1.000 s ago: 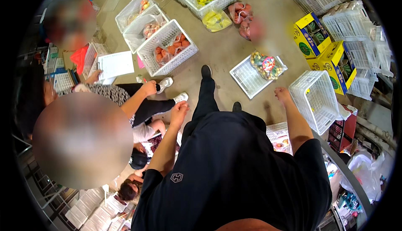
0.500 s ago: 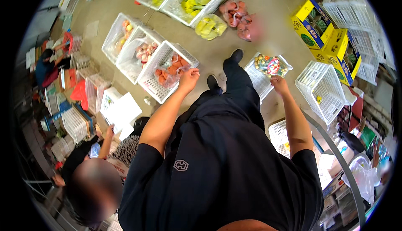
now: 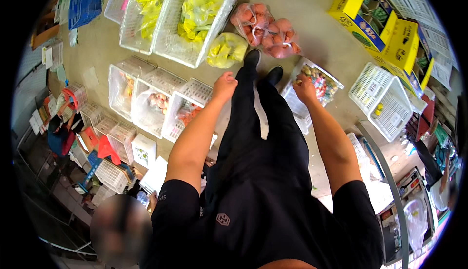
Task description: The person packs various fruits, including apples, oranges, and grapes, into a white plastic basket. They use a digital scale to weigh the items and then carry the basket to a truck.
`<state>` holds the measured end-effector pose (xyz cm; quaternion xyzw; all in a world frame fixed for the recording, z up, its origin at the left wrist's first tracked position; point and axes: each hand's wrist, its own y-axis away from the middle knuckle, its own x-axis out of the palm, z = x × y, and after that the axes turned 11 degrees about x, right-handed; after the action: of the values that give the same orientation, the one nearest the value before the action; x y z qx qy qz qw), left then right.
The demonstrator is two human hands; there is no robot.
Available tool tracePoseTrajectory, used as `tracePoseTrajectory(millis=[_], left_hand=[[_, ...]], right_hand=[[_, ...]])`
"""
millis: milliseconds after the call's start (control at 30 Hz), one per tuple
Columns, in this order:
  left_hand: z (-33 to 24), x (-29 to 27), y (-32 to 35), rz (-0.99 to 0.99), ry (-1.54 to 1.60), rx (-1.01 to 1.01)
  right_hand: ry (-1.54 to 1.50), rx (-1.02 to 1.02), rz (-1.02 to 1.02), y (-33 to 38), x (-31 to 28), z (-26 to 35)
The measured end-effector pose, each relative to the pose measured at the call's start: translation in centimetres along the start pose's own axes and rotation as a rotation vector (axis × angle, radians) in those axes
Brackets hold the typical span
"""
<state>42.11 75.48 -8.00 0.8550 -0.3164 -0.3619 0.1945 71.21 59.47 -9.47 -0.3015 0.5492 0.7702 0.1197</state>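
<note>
My left hand (image 3: 225, 86) hangs in the air with its fingers curled in, and nothing shows in it. It is nearest to a white crate (image 3: 196, 86) that holds a plastic bag of orange-red produce (image 3: 187, 114). Over at the right, my right hand (image 3: 304, 87) is also closed. From above, it overlaps a white crate (image 3: 287, 96) of small, mixed-colour packed goods (image 3: 321, 81); I cannot tell whether it touches them. No object is visible in its fingers.
Ahead lie clear bags of orange-red produce (image 3: 273, 32) and a bag of yellow goods (image 3: 227, 50), beside crates (image 3: 163, 25) of yellow produce. Yellow boxes (image 3: 399, 49) of dark green striped fruit and a nearly bare crate (image 3: 382, 101) stand right. People (image 3: 61, 135) are at the left.
I have stepped forward, so the yellow-produce crates and orange-red bags are nearer. My left hand is past the orange-red crate; my right hand is further over the crate of packed goods.
</note>
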Motion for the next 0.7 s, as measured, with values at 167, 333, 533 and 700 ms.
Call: tracePoseTrajectory(millis=[167,333,533,700], left_hand=[[0.9,3.9,-12.9,0.046,-0.278,0.002],[-0.2,7.6,-25.9,0.022,-0.466,0.137],[2.4,13.4,-35.1,0.151,-0.691,-0.065],[11.3,16.9,-39.2,0.214,-0.588,0.008]], right_hand=[[0.101,-0.12,-0.344,-9.4,2.5,6.3],[0.202,-0.108,-0.375,-19.2,5.3,9.3],[0.169,-0.082,-0.367,-24.3,9.3,5.0],[-0.124,0.026,-0.337,-23.0,11.6,3.0]])
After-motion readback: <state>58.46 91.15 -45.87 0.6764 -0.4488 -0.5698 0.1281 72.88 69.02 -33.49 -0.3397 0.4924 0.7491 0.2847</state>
